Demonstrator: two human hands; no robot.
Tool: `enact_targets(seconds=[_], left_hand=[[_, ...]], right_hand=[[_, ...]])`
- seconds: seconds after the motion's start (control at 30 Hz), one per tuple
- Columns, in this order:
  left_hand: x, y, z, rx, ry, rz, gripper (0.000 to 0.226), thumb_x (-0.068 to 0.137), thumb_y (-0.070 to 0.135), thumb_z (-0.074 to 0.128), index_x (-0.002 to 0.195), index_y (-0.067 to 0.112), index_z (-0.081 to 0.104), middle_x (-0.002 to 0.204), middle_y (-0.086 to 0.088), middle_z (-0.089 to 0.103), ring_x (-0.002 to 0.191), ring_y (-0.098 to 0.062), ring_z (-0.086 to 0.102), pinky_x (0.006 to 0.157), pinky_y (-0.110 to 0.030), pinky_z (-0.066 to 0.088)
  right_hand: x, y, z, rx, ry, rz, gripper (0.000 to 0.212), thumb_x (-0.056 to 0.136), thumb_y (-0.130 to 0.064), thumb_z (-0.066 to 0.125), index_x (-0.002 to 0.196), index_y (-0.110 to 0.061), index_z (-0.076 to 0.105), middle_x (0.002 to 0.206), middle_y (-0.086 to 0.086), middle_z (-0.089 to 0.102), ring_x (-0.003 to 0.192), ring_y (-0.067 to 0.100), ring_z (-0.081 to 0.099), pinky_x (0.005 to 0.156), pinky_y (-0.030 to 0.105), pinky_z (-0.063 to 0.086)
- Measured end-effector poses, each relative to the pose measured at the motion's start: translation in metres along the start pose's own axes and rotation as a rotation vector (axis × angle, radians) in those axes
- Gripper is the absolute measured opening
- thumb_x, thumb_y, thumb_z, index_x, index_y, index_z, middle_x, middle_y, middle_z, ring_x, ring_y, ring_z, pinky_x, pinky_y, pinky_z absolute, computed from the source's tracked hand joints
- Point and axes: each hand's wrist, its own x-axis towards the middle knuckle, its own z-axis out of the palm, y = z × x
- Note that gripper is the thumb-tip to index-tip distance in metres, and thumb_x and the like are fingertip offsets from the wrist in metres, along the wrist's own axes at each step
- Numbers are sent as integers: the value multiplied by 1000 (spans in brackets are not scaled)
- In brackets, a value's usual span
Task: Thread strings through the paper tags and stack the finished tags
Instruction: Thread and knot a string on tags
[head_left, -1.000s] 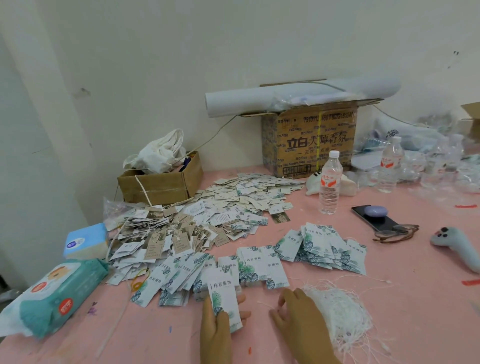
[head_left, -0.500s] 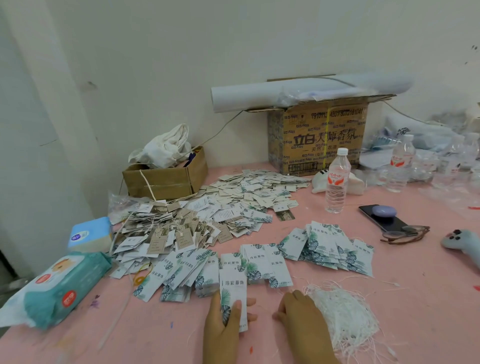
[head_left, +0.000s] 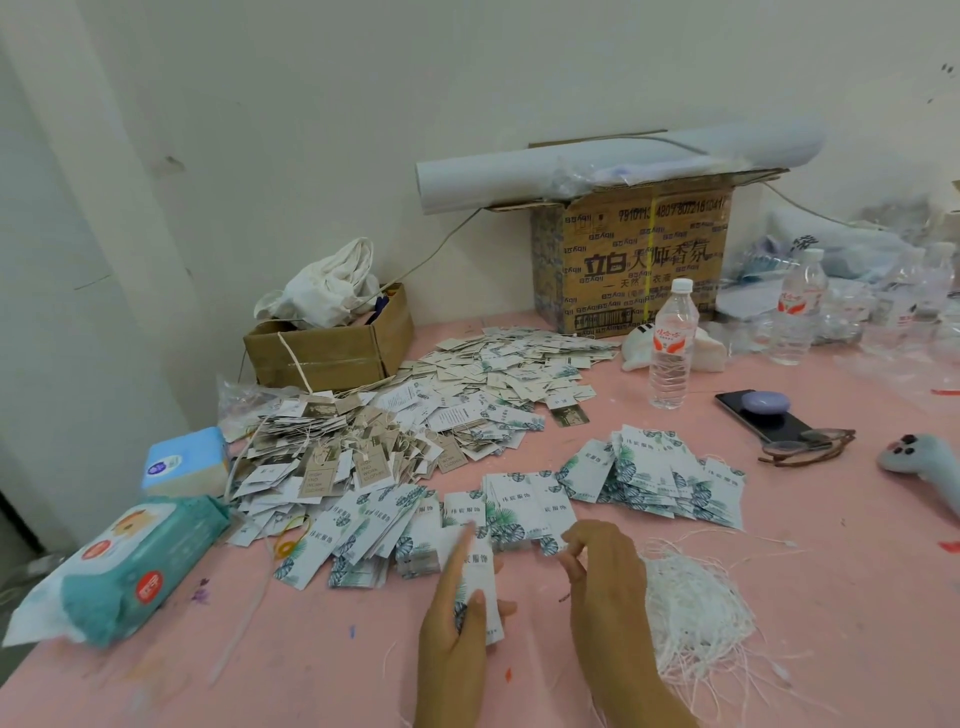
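Lower centre, my left hand (head_left: 457, 616) grasps a tag (head_left: 482, 571), steadied for threading; my right hand (head_left: 608, 587) has its fingers curled beside the strings (head_left: 698, 608), and I cannot tell whether they hold anything.

Only hands and forearms show, low in frame. Left hand (head_left: 457, 623) at 6 o'clock, right hand (head_left: 608, 587) next to it toward 5 o'clock. Both are bare from fingertips to wrist, and the skin is plain. Left forearm (head_left: 441, 712) is bare, with only a short stretch showing before the bottom edge cuts it. Right forearm (head_left: 649, 701) is bare too and shows a longer stretch, leaving the frame at 5 o'clock. Left index fingertip is motion-blurred. Nails are too soft to read.
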Motion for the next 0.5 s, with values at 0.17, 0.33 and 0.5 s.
enact_targets(seconds=[0.17, 0.33, 0.5], left_hand=[[-2, -2, 1, 44, -28, -73, 46, 100, 3, 47, 89, 36, 78, 72, -11, 72, 65, -12, 66, 55, -17, 47], [-2, 3, 3, 55, -23, -14, 10, 82, 38, 69, 89, 40, 77, 78, -4, 73, 70, -12, 69, 59, -16, 49], [-3, 3, 1, 48, -21, 22, 9, 70, 30, 79, 79, 31, 78, 73, -5, 74, 65, -19, 70, 59, -18, 50]], right_hand=[[-2, 1, -3, 206, -43, 68, 27, 94, -5, 51, 83, -29, 45, 86, -9, 52, 82, 10, 44, 70, 28, 37], [-8, 3, -1, 341, -395, 74, 24, 92, -16, 62, 82, -35, 52, 76, -13, 56, 73, 7, 52, 63, 13, 38], [-5, 3, 1, 435, -484, 97, 26, 87, -9, 67, 75, -30, 57, 73, -20, 61, 67, 1, 54, 62, 9, 39]])
